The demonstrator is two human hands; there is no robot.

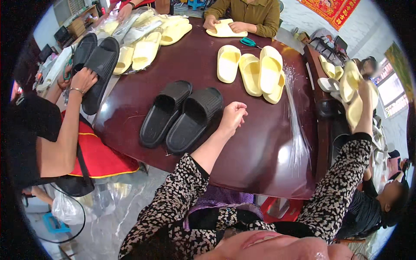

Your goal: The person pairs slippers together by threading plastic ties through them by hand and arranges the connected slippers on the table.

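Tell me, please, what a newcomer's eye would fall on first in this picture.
Probably the black slippers on the dark red table, just left of the person's left hand. Next come the pale yellow slippers farther back to the right, beside a bundle of thin whitish strands. The red banner at the top right may also catch attention.

Yellow slipper [349, 81], partly behind right hand [367, 92]; olive-shirted person [255, 16], cropped above

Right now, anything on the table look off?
Nothing looks plainly damaged. Two untidy spots on the right side of the table: the clear strands lie loose with splayed ends, and one yellow slipper sits on top of another, while the black slippers lie side by side.
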